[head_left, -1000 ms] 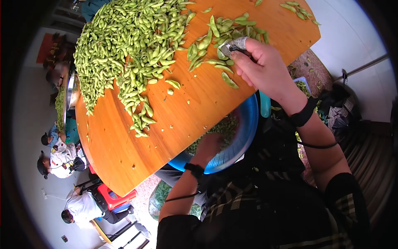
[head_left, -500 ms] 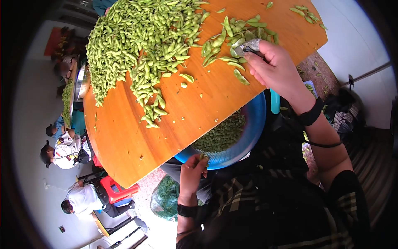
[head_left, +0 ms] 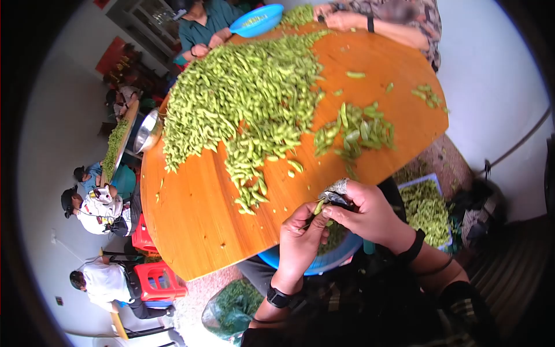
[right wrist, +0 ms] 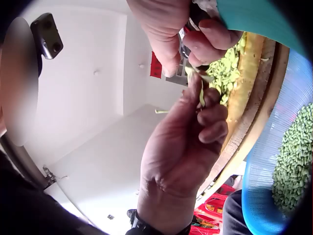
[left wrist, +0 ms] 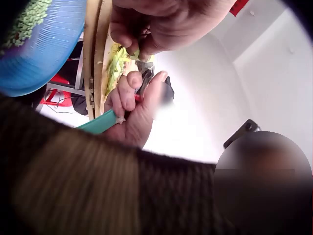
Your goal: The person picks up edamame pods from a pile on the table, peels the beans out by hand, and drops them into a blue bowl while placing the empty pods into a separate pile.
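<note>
Over the table's near edge, my left hand (head_left: pixel 299 240) pinches a green soybean pod (head_left: pixel 318 206) between thumb and fingers. Close against it, my right hand (head_left: pixel 373 211) grips a small dark metal tool (head_left: pixel 338 199); greyish wrapping covers its index finger. The tool's exact kind cannot be told. In the right wrist view the pod (right wrist: pixel 202 95) looks split, its end beside the right fingertips. Beneath the hands is a blue basin (left wrist: pixel 58 61) holding shelled green beans (right wrist: pixel 293 169), largely hidden by the hands and table in the head view.
A big heap of pods (head_left: pixel 248 95) and a smaller pile (head_left: pixel 361 133) lie on the wooden table (head_left: pixel 196 225). A crate of pods (head_left: pixel 428 211) stands at right, a green bag (head_left: pixel 231 306) and red stool (head_left: pixel 156 280) at left. People sit opposite, near a blue bowl (head_left: pixel 257 20).
My left hand has come out of the basin and risen with a pod to meet the right hand. The right hand has drawn back from the small pile. The view has tilted up, showing people opposite.
</note>
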The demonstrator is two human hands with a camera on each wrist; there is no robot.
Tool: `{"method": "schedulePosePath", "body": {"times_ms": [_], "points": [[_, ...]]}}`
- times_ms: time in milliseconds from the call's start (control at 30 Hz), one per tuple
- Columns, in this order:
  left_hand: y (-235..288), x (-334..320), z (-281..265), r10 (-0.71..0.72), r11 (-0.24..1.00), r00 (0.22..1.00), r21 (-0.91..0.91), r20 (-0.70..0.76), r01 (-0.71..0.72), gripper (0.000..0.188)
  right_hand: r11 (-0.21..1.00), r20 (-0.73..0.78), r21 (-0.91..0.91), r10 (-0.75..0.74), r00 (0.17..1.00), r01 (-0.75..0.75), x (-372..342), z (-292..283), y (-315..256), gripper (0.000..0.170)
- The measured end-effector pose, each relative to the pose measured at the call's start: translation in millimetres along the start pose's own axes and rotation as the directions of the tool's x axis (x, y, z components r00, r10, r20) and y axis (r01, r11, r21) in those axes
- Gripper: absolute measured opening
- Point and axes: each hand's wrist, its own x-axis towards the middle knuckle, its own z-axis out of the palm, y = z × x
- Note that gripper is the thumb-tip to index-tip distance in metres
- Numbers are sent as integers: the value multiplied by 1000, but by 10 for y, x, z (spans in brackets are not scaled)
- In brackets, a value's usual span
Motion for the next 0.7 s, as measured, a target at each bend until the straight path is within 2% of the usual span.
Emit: {"method": "schedulePosePath", "body": {"times_ms": [33,100,133,167,233,267,300,367,400,433,500,567,633,700], "points": [[14,89,-4,-15,998,1000,60,-1,15,11,998,-15,-54,-13,1000,13,77,-24,6,15],[82,283,0,-30,998,999,48,15,30,14,985,-38,120,126,991,-120,233,-65,-93,11],[42,402,-56,-37,999,997,10,70,37,20,978,-78,94,196,978,-188,321,-118,-116,9],[63,483,-102,-16,1000,998,10,63,16,20,974,-129,86,220,967,-210,416,-172,-100,8],[104,617,-194,-38,999,998,-35,54,40,27,982,-177,-163,64,982,-94,573,-357,132,8],[80,690,-284,-73,997,994,-16,82,74,35,946,-203,-318,-7,979,-59,610,-425,212,11],[56,756,-352,-60,998,995,-19,81,61,35,945,-199,-325,-19,980,-48,630,-425,200,11],[0,868,-455,-118,993,984,-11,137,120,39,967,-171,-254,-8,985,-36,619,-415,166,14],[27,913,-482,-129,991,977,-6,172,132,44,964,-140,-232,100,985,-131,616,-359,20,17],[46,942,-498,-132,991,975,-10,178,136,44,962,-145,-236,105,984,-137,638,-325,8,17],[115,982,-508,-66,998,982,-8,179,69,43,959,-36,-280,25,999,-34,646,-251,12,17],[171,1046,-533,-90,996,983,33,161,86,33,966,-24,-240,96,995,-99,665,-176,-92,14],[128,1072,-569,-46,998,984,-39,172,53,26,970,2,-158,188,982,-185,713,-133,-120,11],[81,1052,-553,-13,999,989,-45,149,20,24,972,52,-117,213,976,-206,738,-117,-64,13]]}}
